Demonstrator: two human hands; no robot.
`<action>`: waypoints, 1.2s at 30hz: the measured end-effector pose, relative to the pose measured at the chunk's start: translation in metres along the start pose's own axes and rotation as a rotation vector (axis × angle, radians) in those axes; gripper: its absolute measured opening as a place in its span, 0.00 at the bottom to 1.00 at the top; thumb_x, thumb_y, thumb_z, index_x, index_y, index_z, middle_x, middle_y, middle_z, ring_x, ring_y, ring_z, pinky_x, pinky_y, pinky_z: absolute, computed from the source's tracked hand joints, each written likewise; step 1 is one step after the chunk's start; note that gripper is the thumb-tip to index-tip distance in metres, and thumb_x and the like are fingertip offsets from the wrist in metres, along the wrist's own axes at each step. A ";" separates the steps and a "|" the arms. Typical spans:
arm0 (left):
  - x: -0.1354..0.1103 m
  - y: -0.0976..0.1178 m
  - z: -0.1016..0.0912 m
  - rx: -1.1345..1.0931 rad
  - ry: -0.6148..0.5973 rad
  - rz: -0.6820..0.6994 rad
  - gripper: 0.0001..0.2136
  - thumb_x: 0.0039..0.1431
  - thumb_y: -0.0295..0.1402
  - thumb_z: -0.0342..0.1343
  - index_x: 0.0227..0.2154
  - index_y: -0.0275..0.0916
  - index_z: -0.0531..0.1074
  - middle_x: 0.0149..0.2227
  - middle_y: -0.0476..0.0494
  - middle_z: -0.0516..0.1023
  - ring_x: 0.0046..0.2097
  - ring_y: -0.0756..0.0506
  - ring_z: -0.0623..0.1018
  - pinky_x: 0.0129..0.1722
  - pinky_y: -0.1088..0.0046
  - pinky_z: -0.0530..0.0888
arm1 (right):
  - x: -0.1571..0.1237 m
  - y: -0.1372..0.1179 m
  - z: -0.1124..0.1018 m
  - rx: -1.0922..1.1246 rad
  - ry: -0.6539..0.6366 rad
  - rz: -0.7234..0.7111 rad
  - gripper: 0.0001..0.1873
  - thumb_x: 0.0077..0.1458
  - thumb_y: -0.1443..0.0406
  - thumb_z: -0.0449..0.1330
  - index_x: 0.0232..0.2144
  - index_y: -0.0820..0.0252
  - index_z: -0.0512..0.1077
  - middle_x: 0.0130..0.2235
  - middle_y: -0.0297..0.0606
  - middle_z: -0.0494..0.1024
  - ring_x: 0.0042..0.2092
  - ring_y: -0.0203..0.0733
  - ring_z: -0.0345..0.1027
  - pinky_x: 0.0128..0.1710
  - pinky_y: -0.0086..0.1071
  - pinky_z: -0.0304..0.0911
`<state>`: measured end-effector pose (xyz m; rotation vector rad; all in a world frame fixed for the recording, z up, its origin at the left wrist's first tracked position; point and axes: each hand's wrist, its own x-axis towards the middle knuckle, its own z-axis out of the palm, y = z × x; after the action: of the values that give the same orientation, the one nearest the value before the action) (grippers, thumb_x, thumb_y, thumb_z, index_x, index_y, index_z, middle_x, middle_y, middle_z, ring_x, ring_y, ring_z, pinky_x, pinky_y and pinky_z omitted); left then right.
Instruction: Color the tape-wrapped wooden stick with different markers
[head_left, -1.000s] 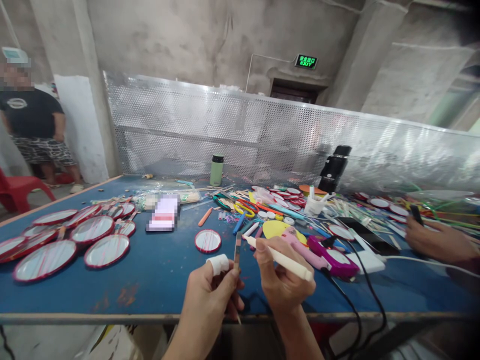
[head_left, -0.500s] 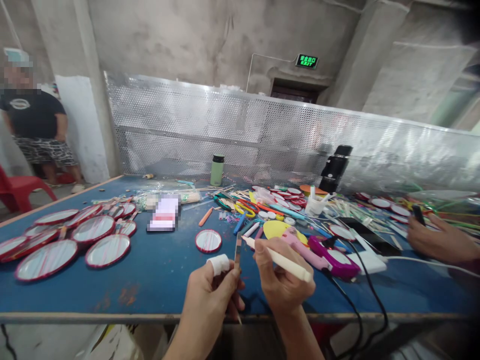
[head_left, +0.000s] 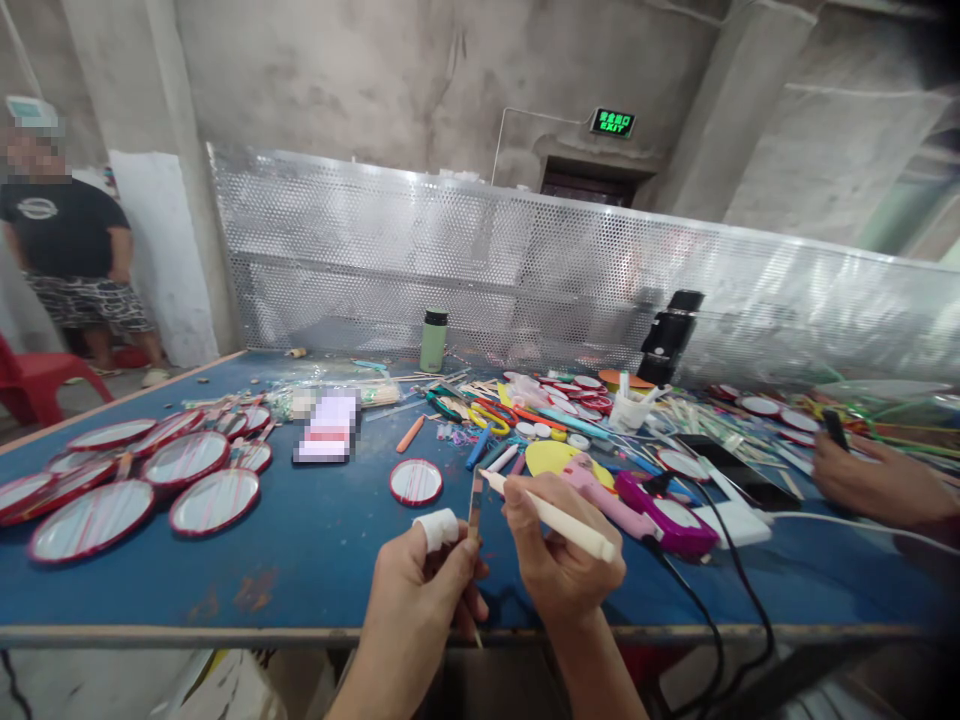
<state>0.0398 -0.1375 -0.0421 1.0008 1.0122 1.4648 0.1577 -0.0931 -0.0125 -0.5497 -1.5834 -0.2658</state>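
Observation:
My left hand (head_left: 431,590), with white tape round one finger, pinches a thin flat wooden stick (head_left: 475,505) that stands upright and bears coloured bands. A cream-coloured marker pen (head_left: 562,525) is gripped in my right hand (head_left: 559,555), its tip at or very near the top of the stick. I cannot tell whether tip and stick touch. Just beyond my left hand lies a small round mirror with a red rim (head_left: 416,482). Past my right hand are a pink-handled glue gun (head_left: 600,495) and a yellow disc (head_left: 559,460).
Several red-rimmed round mirrors (head_left: 214,497) are heaped at the left near a phone (head_left: 328,428). Pens, scissors (head_left: 491,420) and sticks clutter the back. Black cables (head_left: 739,580) run over the front edge at right. Another person's hand (head_left: 877,475) rests at far right.
My right hand and the marker pen have shifted very slightly left. My left hand keeps its hold on the stick, nearly still.

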 end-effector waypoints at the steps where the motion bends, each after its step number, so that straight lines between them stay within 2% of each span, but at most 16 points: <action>1: 0.000 0.000 0.000 0.001 -0.001 0.000 0.14 0.48 0.42 0.62 0.26 0.34 0.72 0.20 0.50 0.73 0.17 0.52 0.73 0.12 0.81 0.69 | 0.000 0.000 0.000 0.002 -0.004 -0.004 0.05 0.54 0.74 0.61 0.30 0.61 0.74 0.25 0.34 0.77 0.25 0.33 0.70 0.26 0.28 0.66; 36: 0.001 -0.001 -0.002 -0.003 -0.018 0.009 0.14 0.50 0.42 0.62 0.25 0.34 0.71 0.20 0.50 0.73 0.17 0.52 0.72 0.12 0.81 0.68 | -0.003 0.001 -0.002 0.030 -0.003 0.017 0.05 0.54 0.74 0.61 0.29 0.61 0.73 0.24 0.33 0.76 0.24 0.34 0.69 0.26 0.29 0.65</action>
<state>0.0385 -0.1366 -0.0432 1.0158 0.9934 1.4618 0.1598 -0.0937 -0.0150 -0.5402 -1.5827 -0.2275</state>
